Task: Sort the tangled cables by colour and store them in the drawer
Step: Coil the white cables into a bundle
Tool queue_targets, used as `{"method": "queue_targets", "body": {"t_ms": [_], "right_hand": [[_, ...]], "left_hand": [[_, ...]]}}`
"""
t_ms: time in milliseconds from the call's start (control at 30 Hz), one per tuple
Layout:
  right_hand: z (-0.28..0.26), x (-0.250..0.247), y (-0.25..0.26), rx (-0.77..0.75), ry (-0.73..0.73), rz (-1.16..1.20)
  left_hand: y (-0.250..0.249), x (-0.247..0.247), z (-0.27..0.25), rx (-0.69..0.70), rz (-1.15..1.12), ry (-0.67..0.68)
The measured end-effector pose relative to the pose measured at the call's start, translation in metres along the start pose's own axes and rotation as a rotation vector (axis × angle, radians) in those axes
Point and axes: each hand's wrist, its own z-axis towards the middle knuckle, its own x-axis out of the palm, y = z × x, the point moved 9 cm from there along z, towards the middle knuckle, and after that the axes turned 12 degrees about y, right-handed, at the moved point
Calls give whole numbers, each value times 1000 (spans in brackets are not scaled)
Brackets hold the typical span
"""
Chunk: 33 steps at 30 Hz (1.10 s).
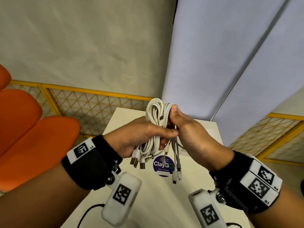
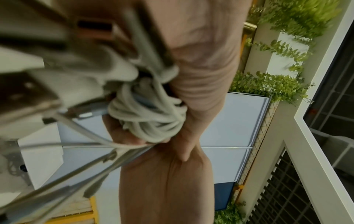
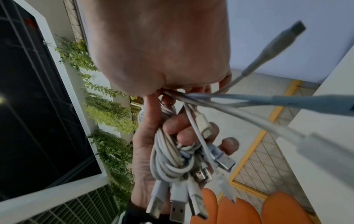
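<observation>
A coiled bundle of white cables (image 1: 154,112) is held up over the white table (image 1: 164,203). My left hand (image 1: 154,134) grips the bundle's middle from the left, thumb across the front. My right hand (image 1: 174,117) holds the coil's upper right side, fingers curled round it. White USB plugs (image 1: 136,160) dangle under the left hand. Grey cable ends (image 1: 177,157) hang below the right hand. In the right wrist view the left hand (image 3: 145,151) wraps the bundle (image 3: 168,159), and grey cables (image 3: 287,101) stick out. No drawer is in view.
A round purple sticker (image 1: 162,165) lies on the table under the cables. Orange chairs (image 1: 32,145) stand at the left. A yellow mesh fence (image 1: 92,104) runs behind the table, with a pale blue panel (image 1: 213,63) at the right. A thin black lead (image 1: 87,213) lies near the front edge.
</observation>
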Motion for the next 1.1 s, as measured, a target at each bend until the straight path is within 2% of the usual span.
{"method": "queue_targets", "body": {"t_ms": [100, 333, 400, 467, 533, 633, 800, 900, 1067, 1100], "right_hand": [[-1, 6, 1, 29, 58, -69], [-3, 14, 7, 44, 136, -402], [-9, 16, 13, 41, 159, -339], [-12, 18, 26, -18, 143, -160], [-11, 16, 35, -66, 75, -41], [-7, 11, 37, -90, -48, -15], [-2, 5, 27, -108, -167, 23], [-2, 6, 27, -126, -124, 3], [-9, 9, 34, -184, -44, 53], [-10, 9, 35, -195, -40, 52]], "left_hand": [[-1, -4, -2, 0, 39, -24], [0, -7, -7, 55, 23, -124], [-1, -8, -7, 97, 0, -140], [-4, -9, -6, 140, 3, -170], [-8, -7, -5, 209, 27, -205], [-15, -2, -5, 267, 88, -278], [-19, 0, -3, 211, 236, -302], [-17, 6, 4, 124, 342, -278], [-4, -2, -1, 78, 314, -195], [4, -6, -1, 85, 346, -232]]}}
